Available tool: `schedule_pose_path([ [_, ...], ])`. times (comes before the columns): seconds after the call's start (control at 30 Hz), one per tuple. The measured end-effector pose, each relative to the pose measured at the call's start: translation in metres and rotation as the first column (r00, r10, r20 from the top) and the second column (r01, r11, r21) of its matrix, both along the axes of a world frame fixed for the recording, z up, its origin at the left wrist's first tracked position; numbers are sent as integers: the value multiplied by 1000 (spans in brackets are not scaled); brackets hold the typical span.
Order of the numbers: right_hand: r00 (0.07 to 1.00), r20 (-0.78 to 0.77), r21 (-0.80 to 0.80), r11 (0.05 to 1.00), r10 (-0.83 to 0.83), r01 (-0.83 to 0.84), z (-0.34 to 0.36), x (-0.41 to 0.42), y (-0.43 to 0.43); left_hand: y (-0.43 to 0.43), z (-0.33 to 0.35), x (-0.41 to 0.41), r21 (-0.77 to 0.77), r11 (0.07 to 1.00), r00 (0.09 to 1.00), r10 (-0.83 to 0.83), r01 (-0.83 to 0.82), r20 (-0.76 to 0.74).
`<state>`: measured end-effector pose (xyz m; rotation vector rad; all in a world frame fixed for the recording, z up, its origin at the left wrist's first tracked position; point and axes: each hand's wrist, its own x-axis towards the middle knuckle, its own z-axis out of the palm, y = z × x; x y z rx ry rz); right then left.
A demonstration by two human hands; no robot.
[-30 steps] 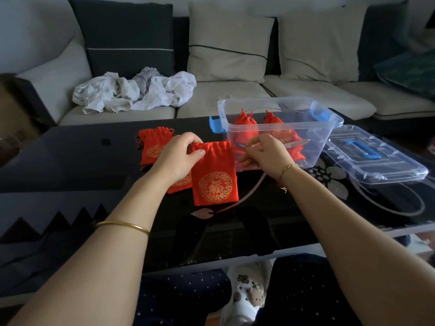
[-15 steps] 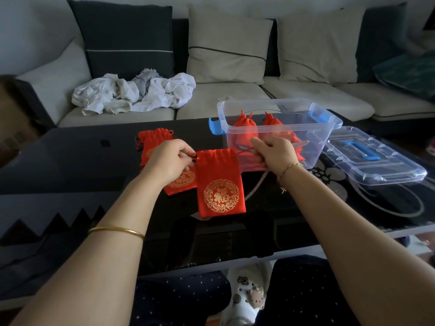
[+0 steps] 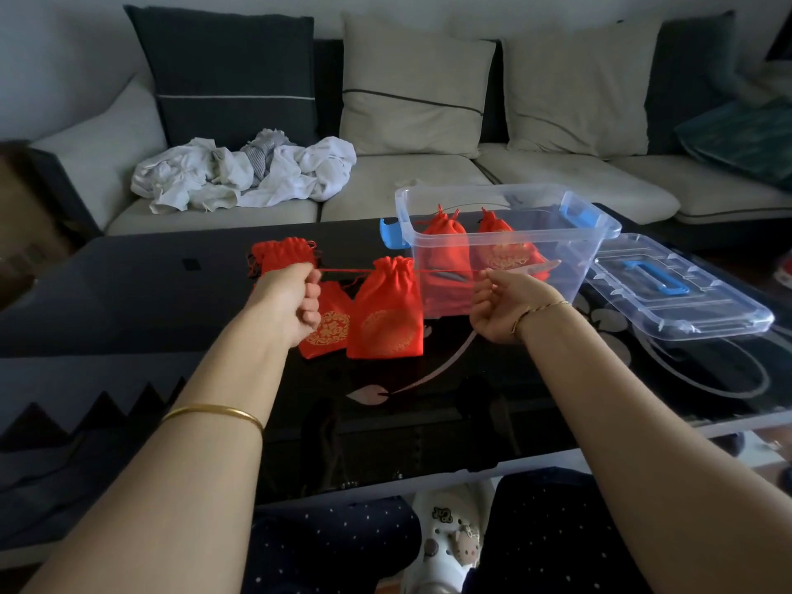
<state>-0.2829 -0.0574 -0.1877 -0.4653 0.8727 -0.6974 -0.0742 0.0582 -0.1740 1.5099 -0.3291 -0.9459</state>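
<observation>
Pinching the drawstring of the red pouch in the curled left hand and right hand, holding it taut; dangling the red pouch between them, over the black table, nearer than the clear box; judging it light, soft, limp; gripping best by the drawstring; hiding any contents; blurring the gold print.

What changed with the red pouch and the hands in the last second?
Both hands moved apart, the left hand to the left and the right hand to the right, each pinching a drawstring end. The strings are now taut and the mouth of the red pouch is gathered shut. The clear box, its lid and the other pouches stayed in place.
</observation>
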Motion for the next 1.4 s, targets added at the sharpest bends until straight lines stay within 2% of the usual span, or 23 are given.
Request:
schedule_pose_path([
  [0.03,999,16,43,998,-48,47,0,-1,-2,1,0,2,-31,999,984,27,-33,-174],
  [0.07,996,27,70,994,-85,83,-1,-1,-2,1,0,3,-54,997,962,40,-57,-269],
  [0.13,989,32,64,988,-144,141,-1,1,-2,0,2,1,-122,989,938,41,-88,-344],
  [0.2,981,-38,-57,981,-189,187,1,5,-3,-2,7,-4,-238,965,943,30,-114,-331],
  [0.27,974,-100,-253,951,-205,175,7,7,0,-4,13,-8,-367,928,972,-31,-59,-234],
  [0.33,974,-128,-460,882,-184,106,16,11,7,-5,19,-16,-448,891,989,-124,78,-76],
  [0.4,967,-178,-662,749,-183,20,27,17,19,-6,24,-26,-465,864,978,-205,192,22],
  [0.47,960,-196,-784,620,-199,-31,37,25,30,-6,27,-35,-427,864,963,-258,268,84],
  [0.6,932,-261,-884,449,-250,-128,48,33,42,-4,29,-43,-327,866,925,-337,378,176],
  [0.7,940,-254,-902,408,-230,-144,51,36,47,-3,28,-44,-252,840,861,-396,480,318],
  [0.8,944,-256,-913,374,-208,-165,53,37,49,-4,26,-46,-159,849,803,-392,504,448],
  [0.9,951,-265,-901,393,-160,-185,53,39,49,-5,26,-48,-151,850,798,-392,505,459],
  [1.0,956,-284,-812,548,-74,-199,49,40,44,-5,27,-50,-194,839,828,-413,508,380],
  [1.1,881,-473,-717,589,-16,-374,38,38,38,-6,27,-50,-235,833,845,-413,501,338],
  [1.17,850,-526,-679,585,34,-444,31,36,35,-6,26,-49,-249,833,852,-408,494,326],
  [1.4,927,-374,-713,632,24,-304,34,32,34,-6,23,-47,-268,864,891,-349,426,292],
])
